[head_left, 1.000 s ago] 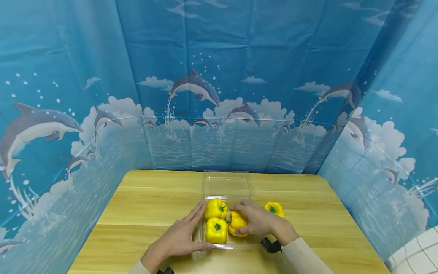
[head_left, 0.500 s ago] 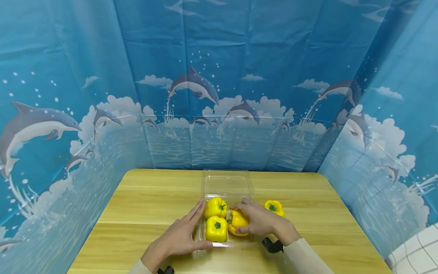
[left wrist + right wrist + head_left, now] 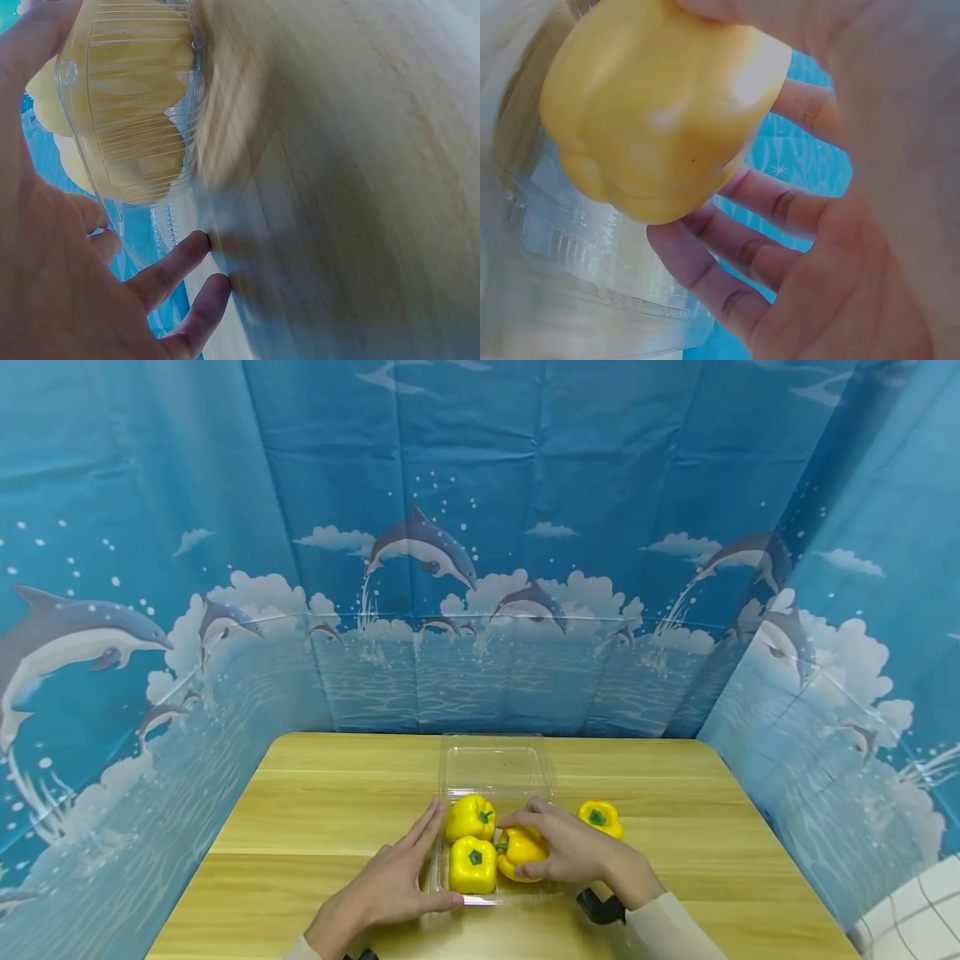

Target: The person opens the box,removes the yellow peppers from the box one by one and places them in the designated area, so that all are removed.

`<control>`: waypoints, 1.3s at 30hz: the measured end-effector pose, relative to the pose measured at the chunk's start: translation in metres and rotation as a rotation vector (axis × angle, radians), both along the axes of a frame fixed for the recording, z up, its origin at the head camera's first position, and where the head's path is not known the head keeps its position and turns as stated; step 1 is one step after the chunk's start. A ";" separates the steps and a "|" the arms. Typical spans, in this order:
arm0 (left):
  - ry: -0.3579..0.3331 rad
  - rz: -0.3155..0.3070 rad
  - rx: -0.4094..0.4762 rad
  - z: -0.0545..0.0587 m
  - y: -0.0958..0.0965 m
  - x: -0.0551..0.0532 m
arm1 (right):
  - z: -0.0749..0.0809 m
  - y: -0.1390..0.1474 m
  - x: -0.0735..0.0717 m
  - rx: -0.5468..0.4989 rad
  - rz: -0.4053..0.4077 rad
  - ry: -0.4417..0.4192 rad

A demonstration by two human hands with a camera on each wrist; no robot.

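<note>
A clear plastic clamshell container (image 3: 491, 899) lies on the table with its lid (image 3: 495, 766) folded back, away from me. Two yellow bell peppers sit in its left half: the rear pepper (image 3: 470, 817) on its side and the front pepper (image 3: 473, 866) with its green stem up. My right hand (image 3: 573, 845) grips another yellow bell pepper (image 3: 660, 112) over the container's right half, its stem pointing left. Whether that pepper touches the base is hidden. My left hand (image 3: 390, 878) stands along the container's left side, fingers nearly straight, thumb at the front left corner.
One more yellow bell pepper (image 3: 600, 819) stands on the wooden table (image 3: 330, 802), right of the container and beyond my right hand. A blue dolphin-print curtain (image 3: 480, 677) hangs behind the table and along both sides.
</note>
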State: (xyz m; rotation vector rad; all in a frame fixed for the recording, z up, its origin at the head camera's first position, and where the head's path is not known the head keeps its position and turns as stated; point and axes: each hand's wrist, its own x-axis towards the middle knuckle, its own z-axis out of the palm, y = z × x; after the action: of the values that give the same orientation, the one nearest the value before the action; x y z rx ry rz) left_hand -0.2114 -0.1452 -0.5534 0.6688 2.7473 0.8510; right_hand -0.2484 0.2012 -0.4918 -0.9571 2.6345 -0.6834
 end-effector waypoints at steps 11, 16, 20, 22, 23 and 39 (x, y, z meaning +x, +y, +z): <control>0.019 0.004 0.018 0.000 0.002 0.002 | 0.000 0.005 0.006 -0.014 -0.009 0.065; 0.018 0.003 0.023 -0.001 0.003 0.001 | 0.001 0.008 0.007 -0.039 -0.008 0.090; 0.009 0.008 0.022 0.000 0.004 0.000 | 0.001 0.010 0.008 -0.047 -0.014 0.094; 0.005 0.008 0.021 0.001 0.003 0.000 | 0.001 0.010 0.009 -0.046 -0.015 0.102; 0.002 0.010 0.020 0.001 0.003 0.000 | 0.000 0.011 0.009 -0.046 -0.016 0.106; 0.000 0.004 0.013 0.004 -0.001 0.003 | -0.003 0.015 0.012 -0.066 -0.032 0.131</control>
State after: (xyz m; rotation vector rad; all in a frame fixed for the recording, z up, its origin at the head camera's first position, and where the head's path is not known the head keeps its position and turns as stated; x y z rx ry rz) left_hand -0.2088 -0.1465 -0.5498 0.6665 2.7466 0.8711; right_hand -0.2367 0.2167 -0.4949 -1.0127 2.7615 -0.7428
